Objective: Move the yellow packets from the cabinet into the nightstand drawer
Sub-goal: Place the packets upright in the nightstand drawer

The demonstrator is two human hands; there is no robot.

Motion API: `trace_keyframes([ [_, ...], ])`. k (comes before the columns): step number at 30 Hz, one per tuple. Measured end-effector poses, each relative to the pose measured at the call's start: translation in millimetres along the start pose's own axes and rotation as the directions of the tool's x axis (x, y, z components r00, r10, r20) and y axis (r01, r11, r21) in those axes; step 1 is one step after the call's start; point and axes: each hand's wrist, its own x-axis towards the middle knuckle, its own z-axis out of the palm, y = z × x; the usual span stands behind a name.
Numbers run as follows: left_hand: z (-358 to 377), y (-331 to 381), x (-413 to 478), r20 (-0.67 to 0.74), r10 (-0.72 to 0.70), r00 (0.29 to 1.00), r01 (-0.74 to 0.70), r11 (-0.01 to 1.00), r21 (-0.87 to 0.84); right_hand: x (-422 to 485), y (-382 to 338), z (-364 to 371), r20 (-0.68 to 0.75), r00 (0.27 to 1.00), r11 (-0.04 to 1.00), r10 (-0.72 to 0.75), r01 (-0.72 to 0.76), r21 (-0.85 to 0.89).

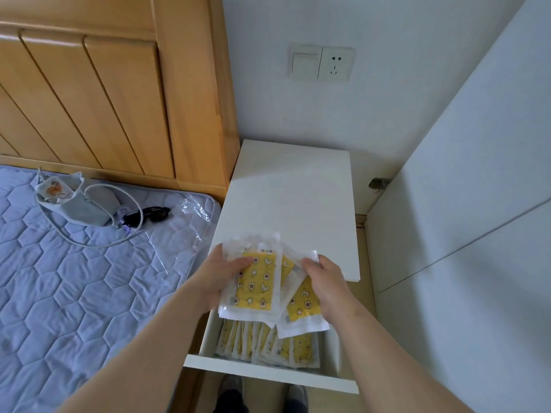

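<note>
I hold a fanned bundle of yellow packets in clear wrappers above the open nightstand drawer. My left hand grips the bundle's left side, thumb across the top packet. My right hand pinches the right packets near their upper edge. Several more yellow packets stand on edge in rows inside the drawer. The white nightstand top lies just beyond my hands.
A bed with a blue quilted mattress and wooden headboard is at the left, with a grey pouch, cable and black sunglasses on it. White cabinet doors fill the right. My feet show below the drawer.
</note>
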Motion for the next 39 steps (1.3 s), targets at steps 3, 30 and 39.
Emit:
trace_keyframes([
  [3, 0, -23, 11, 0.018, -0.080, 0.997, 0.079, 0.997, 0.016, 12, 18, 6, 0.030, 0.994, 0.994, 0.101, -0.102, 0.032],
  [30, -54, -208, 233, -0.305, -0.177, 0.936, 0.215, 0.972, 0.096, 237, 220, 106, 0.130, 0.966, 0.961, 0.224, -0.242, 0.136],
  [39, -59, -224, 292, -0.244, 0.143, 0.959, 0.030, 0.807, 0.590, 295, 242, 126, 0.011, 0.987, 0.980, 0.158, -0.156, -0.123],
])
